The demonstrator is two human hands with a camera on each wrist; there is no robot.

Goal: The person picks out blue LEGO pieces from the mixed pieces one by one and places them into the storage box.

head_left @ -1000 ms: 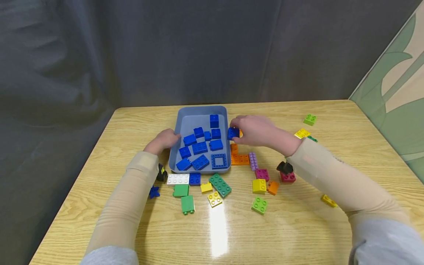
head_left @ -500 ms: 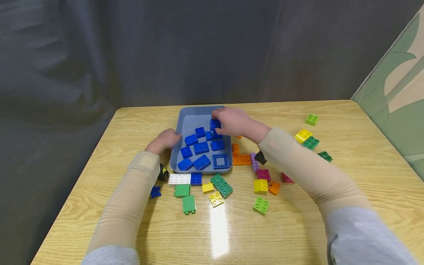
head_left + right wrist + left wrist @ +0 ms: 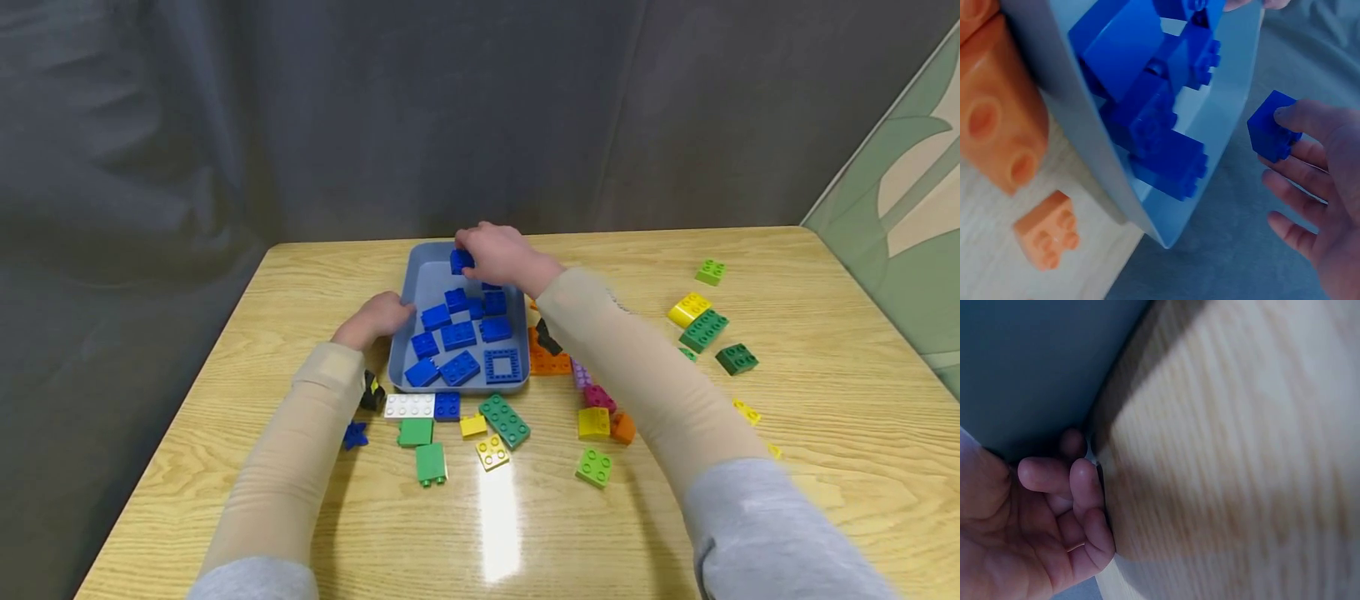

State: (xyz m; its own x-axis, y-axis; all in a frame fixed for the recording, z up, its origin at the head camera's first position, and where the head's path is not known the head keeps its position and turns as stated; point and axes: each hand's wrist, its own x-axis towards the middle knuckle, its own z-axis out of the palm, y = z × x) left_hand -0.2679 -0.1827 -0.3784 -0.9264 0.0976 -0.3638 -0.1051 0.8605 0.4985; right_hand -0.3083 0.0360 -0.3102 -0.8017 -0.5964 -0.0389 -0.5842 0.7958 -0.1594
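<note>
Over the far end of a grey-blue tray (image 3: 396, 354), my right hand (image 3: 497, 252) pinches a blue building brick (image 3: 461, 261) between thumb and fingers. In the right wrist view the brick (image 3: 1269, 128) shows studs on one side, beyond the tray wall (image 3: 1244, 69) from that angle. My left hand (image 3: 377, 317) grips the tray's left side, thumb over the rim. The left wrist view has its curled fingers (image 3: 1088, 487) low against the outer wall, near the tabletop. Several blue bricks (image 3: 459, 336) and a square blue frame piece (image 3: 502, 365) lie in the tray.
In front of the tray are a white brick (image 3: 409, 406), a blue brick (image 3: 447, 406), green bricks (image 3: 431, 462) and a blue star (image 3: 356, 434). Orange pieces (image 3: 550, 360) lie at its right, partly under my forearm. Farther right sit yellow (image 3: 690, 308) and green bricks (image 3: 703, 331).
My right hand has carried the blue brick leftward from beside the tray's right edge to over its far end. The left hand stays at the tray's left side.
</note>
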